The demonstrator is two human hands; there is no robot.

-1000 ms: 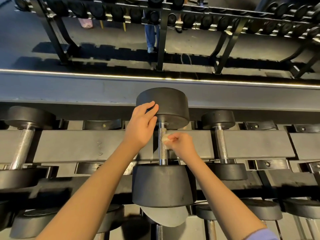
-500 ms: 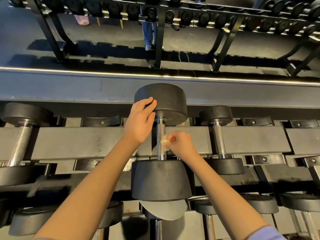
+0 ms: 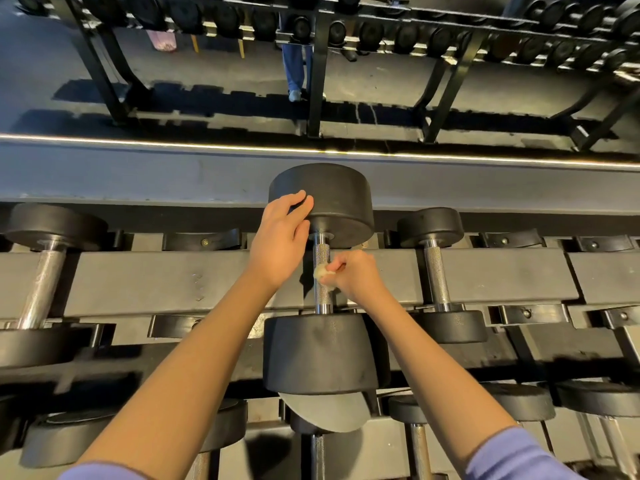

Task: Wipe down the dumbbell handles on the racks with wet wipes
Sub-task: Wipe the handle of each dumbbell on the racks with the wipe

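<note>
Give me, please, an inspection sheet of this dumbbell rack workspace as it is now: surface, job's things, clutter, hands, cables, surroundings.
Surface: dark rack beam carrying a row of dumbbells; a smaller dumbbell lies right of the big one.
Job's things: big dumbbell on the rack; a crumpled wet wipe sits against its knurled handle.
Clutter: nothing seen.
Hands: left hand rests with straight fingers on the big dumbbell's far head; right hand pinches the wet wipe against the handle.
Cables: nothing seen.
Surroundings: second rack farther off across the floor; a person's legs show beside its middle post.
</note>
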